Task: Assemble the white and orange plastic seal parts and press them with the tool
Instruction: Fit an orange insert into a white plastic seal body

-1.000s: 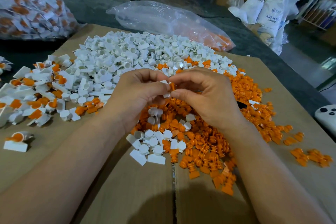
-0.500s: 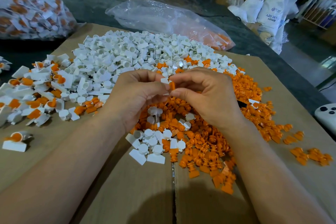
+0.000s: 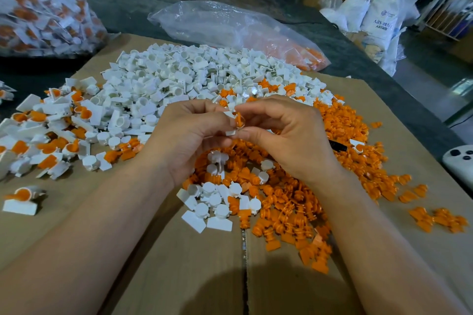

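The dark table [image 3: 133,5] carries a flat cardboard sheet [image 3: 179,263]. On the sheet lie a broad heap of white parts [image 3: 184,77] on the far side, a heap of orange parts [image 3: 294,199] near and to the right, and a spread of already joined seals [image 3: 46,140] at the left. Both hands are raised together over the place where the two heaps meet. The left hand [image 3: 186,140] has its grip narrowed to a pinch on one white part [image 3: 230,132]. The right hand [image 3: 289,140] has its thumb and forefinger closed on one orange part [image 3: 239,120], which touches the white one, so the step in hand looks like seating the insert. To do it well, I judge the left pinch should stay on the flat tab and leave the cup's mouth free. The right fingers should turn the orange piece until it lines up with the cup before pushing, since a tilted insert is likely to jam or spring out. Whether it is already partly seated cannot be told, because the fingers hide the joint. A small black object [image 3: 337,146] lies among the orange parts by the right hand. It may be the pressing tool, but that is unclear.
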The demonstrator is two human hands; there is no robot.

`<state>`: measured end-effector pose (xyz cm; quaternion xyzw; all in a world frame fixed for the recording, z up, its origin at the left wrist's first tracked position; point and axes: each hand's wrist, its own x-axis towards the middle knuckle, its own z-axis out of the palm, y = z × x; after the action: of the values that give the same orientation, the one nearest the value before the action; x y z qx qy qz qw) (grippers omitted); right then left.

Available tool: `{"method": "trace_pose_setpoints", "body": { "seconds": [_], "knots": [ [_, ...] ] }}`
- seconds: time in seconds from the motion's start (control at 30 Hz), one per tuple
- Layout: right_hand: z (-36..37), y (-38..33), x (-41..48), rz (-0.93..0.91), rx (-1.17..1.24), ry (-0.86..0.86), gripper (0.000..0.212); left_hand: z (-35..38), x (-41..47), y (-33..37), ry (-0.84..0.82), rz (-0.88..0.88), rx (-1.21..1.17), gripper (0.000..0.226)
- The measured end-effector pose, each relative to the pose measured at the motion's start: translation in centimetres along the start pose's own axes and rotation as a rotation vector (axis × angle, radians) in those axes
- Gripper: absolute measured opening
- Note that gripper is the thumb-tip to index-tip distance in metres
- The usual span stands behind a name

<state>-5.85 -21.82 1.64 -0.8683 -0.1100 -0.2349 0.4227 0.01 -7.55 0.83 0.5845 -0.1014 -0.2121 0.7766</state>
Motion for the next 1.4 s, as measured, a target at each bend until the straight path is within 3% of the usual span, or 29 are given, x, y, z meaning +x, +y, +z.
{"method": "trace_pose_setpoints", "body": {
  "seconds": [1.07, 1.17, 1.4],
  "knots": [
    [-0.34, 0.06, 0.05, 0.013, -0.014, -0.023, 0.041, -0.02, -0.28, 0.5, 0.015, -0.064, 0.013, 0.022],
    [-0.34, 0.02, 0.03, 0.027, -0.012, -0.027, 0.038, -0.02, -0.31, 0.44, 0.019, -0.029, 0.03, 0.026],
    [-0.75, -0.09, 0.13, 0.073, 0.004, -0.016, 0.038, 0.34, -0.57, 0.35, 0.034, 0.116, 0.121, 0.014]
  ]
}}
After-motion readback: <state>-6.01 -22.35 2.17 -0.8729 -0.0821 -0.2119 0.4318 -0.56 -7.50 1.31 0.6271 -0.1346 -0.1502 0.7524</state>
